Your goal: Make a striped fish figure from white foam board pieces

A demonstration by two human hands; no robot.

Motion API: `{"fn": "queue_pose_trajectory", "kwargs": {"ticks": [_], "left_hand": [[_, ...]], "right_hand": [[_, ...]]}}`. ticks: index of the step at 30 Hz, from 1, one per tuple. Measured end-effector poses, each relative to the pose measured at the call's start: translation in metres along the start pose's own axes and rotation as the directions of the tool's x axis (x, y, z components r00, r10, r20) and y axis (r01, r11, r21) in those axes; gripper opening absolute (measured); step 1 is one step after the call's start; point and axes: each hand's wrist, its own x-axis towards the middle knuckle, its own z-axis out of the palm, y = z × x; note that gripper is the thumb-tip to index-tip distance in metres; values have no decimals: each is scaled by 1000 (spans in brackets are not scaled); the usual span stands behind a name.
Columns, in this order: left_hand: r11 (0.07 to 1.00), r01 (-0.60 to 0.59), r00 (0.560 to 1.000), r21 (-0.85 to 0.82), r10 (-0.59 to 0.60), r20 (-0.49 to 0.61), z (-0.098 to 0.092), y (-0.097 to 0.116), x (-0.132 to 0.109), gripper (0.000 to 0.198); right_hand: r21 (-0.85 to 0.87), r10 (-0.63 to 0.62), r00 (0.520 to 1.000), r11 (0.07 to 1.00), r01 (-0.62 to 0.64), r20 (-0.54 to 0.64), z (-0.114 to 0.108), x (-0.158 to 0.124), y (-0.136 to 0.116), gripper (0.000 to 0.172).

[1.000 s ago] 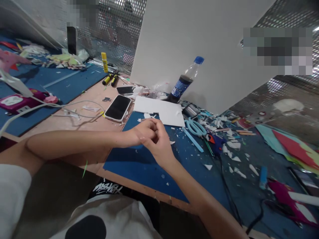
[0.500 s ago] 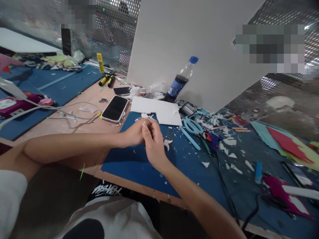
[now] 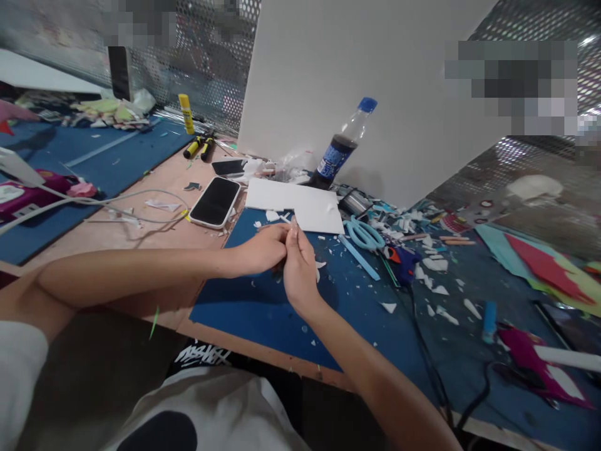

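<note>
Over the blue cutting mat [image 3: 263, 313], my left hand [image 3: 263, 252] and my right hand [image 3: 301, 269] are pressed together with curled fingers. Whatever they hold, if anything, is hidden between them. Just beyond my fingertips lies an L-shaped white foam board [image 3: 319, 213], with small white scraps [image 3: 272, 215] at its near edge. A curved white cutout [image 3: 320, 269] is partly covered by my right hand. To the right of it are a light blue strip [image 3: 359, 258] and light blue scissors [image 3: 364, 233].
A white phone [image 3: 215, 202] lies left of the board. Behind stands a tilted cola bottle [image 3: 337, 153] against a large white panel [image 3: 375, 56]. A glue gun [image 3: 402, 263] with a cord, several scraps, and coloured sheets [image 3: 539, 263] lie right. Pliers [image 3: 200, 146] and a glue stick [image 3: 186, 114] are back left.
Both hands have shifted slightly right together, and my right hand has turned more upright. It now covers more of the white cutout. The view has moved a little.
</note>
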Motion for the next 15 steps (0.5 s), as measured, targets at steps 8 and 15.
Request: {"fn": "queue_pose_trajectory", "kwargs": {"ticks": [8,15], "left_hand": [[987,-159,984,-39,161,69,-5,-6,2,13],[972,-230,963,-53,235,129,-7,-2,-3,8]], "right_hand": [[28,-28,998,999,27,48,-1,-5,1,39],[-60,-74,991,995,82,115,-7,-7,-13,31]]}}
